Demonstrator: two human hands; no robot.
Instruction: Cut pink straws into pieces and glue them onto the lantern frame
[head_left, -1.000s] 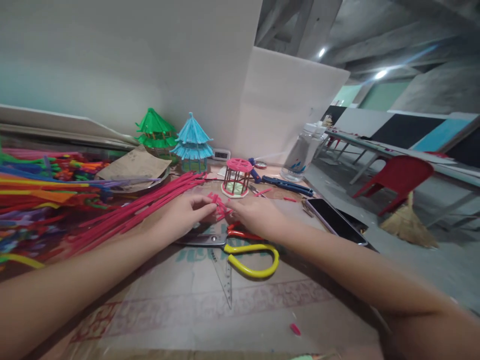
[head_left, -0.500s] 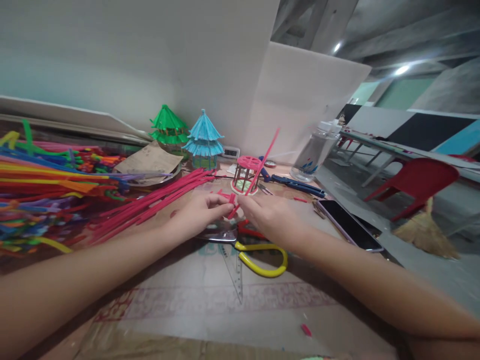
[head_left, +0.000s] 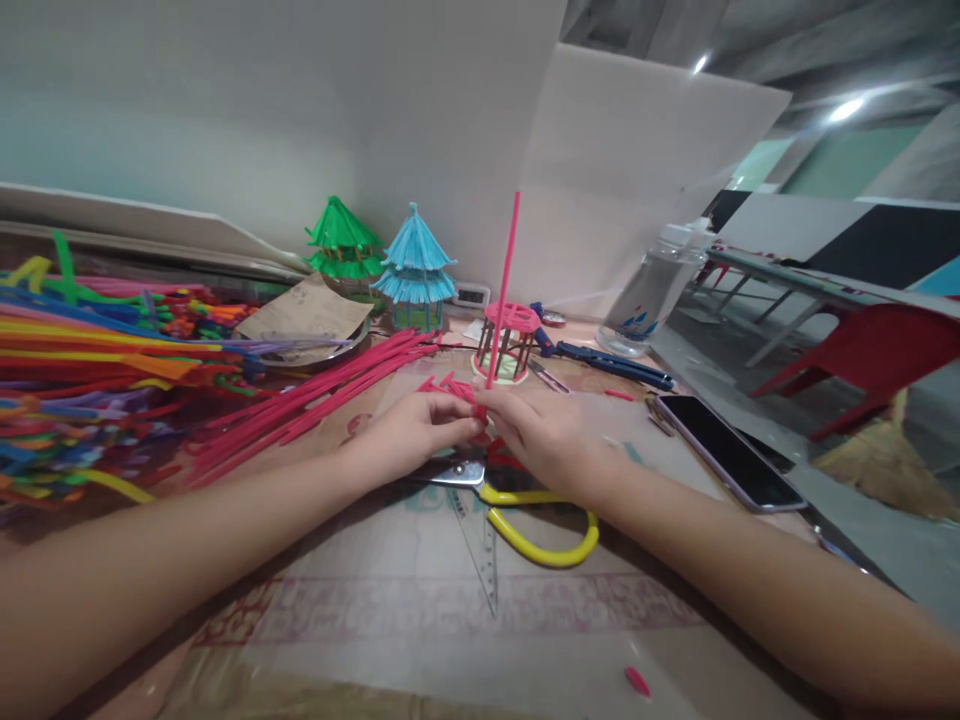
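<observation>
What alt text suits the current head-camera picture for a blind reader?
A person's left hand and right hand meet at the lower end of a long, nearly upright pink strip. Scissors lie on the table below; behind stand a pink-topped frame, a blue model pagoda and a green model pagoda.

There are two hands, one left hand and one right hand, with one long pink stem rising between them. Beyond them stand two roofed models, one green model and one blue model, and one pink-topped frame. Below the hands: one pair of scissors, one triangular ruler. Right of the right hand: one phone, one broom.
</observation>
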